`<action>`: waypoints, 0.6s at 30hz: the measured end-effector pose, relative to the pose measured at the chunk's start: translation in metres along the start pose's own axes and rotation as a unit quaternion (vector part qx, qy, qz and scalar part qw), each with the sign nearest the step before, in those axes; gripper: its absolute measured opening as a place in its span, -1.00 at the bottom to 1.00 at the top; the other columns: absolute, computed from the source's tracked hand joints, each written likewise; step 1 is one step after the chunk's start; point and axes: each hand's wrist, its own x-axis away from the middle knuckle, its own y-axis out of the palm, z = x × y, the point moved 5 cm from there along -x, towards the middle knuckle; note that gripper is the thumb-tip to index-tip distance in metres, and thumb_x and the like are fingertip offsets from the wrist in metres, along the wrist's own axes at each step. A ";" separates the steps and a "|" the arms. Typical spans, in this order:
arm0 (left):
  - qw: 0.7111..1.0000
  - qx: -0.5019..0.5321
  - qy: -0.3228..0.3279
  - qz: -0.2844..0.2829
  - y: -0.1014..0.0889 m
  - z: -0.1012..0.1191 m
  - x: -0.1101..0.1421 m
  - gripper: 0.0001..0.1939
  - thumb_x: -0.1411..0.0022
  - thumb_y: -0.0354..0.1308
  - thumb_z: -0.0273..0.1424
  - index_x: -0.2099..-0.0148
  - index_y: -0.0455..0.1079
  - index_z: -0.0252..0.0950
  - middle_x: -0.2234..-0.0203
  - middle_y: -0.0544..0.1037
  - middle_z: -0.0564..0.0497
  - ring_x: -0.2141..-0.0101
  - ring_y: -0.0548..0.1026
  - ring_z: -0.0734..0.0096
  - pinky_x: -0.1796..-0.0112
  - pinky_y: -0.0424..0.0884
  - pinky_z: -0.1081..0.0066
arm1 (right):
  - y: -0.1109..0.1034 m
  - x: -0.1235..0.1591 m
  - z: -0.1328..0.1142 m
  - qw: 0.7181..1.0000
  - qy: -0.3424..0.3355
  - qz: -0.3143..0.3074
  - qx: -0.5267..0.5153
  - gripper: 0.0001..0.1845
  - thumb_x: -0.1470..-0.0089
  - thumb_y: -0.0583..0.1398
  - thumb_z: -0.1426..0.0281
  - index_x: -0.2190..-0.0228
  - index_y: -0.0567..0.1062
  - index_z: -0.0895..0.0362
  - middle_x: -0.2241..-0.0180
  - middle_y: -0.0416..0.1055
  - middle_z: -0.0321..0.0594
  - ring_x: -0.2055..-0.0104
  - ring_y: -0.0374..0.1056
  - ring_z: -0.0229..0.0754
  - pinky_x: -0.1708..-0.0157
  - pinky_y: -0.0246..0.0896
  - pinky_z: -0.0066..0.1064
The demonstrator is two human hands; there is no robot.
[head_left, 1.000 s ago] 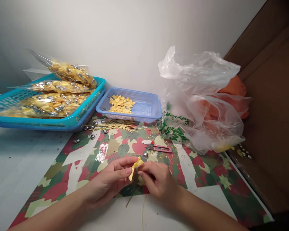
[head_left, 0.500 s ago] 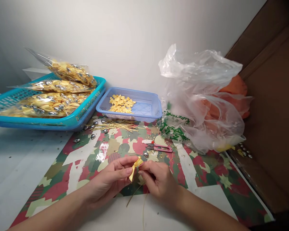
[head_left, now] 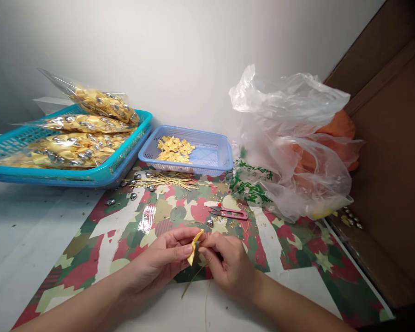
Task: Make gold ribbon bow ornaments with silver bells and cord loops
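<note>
A small yellow ribbon bow (head_left: 194,249) is pinched between the thumb and fingers of my left hand (head_left: 164,258), tilted so its narrow side shows. Just right of it, my right hand (head_left: 230,263) is closed in a pinch against the bow's middle. A thin gold tie (head_left: 192,282) has its ends hanging below my right fingers; the fingertips hide where it meets the bow. Beyond my hands lie a silver bell-like bead (head_left: 210,223) and pink-handled thread snips (head_left: 230,212).
A blue basket (head_left: 228,154) holds loose yellow bows (head_left: 174,150). Several gold ties (head_left: 169,180) lie before it among silver beads (head_left: 133,196). At left, a turquoise basket (head_left: 147,122) carries filled clear bags (head_left: 79,150). A crumpled plastic bag (head_left: 283,138) stands at right beside cardboard (head_left: 394,138).
The bow has turned in my left fingers, from its wider face to a narrower edge. Both hands stay in nearly the same place.
</note>
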 end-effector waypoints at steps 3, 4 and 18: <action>1.000 -0.007 -0.003 0.019 -0.002 -0.001 0.000 -0.71 -0.03 0.48 -0.32 0.17 0.62 -0.26 0.30 0.61 0.00 0.25 0.48 0.44 0.20 0.37 0.54 | 0.001 0.000 -0.001 1.000 -0.004 0.003 0.004 -0.84 -0.27 0.05 0.45 0.37 0.35 0.08 0.56 0.42 -0.33 0.60 0.25 -0.33 0.58 0.12 -0.49; 1.000 -0.009 -0.002 0.026 -0.003 -0.002 0.001 -0.70 -0.01 0.49 -0.32 0.16 0.62 -0.25 0.29 0.62 0.00 0.23 0.49 0.42 0.19 0.37 0.53 | 0.001 0.000 -0.002 1.000 -0.006 0.002 0.006 -0.83 -0.27 0.04 0.44 0.37 0.36 0.09 0.56 0.42 -0.33 0.60 0.26 -0.32 0.57 0.13 -0.49; 0.995 -0.009 0.040 0.087 -0.015 -0.004 0.000 -0.63 0.13 0.55 -0.34 0.20 0.63 -0.20 0.29 0.64 0.00 0.19 0.54 0.29 0.16 0.39 0.41 | -0.005 -0.006 0.003 1.000 0.009 -0.017 0.021 -0.84 -0.19 0.07 0.45 0.38 0.44 0.11 0.53 0.41 -0.27 0.49 0.29 -0.24 0.44 0.19 -0.41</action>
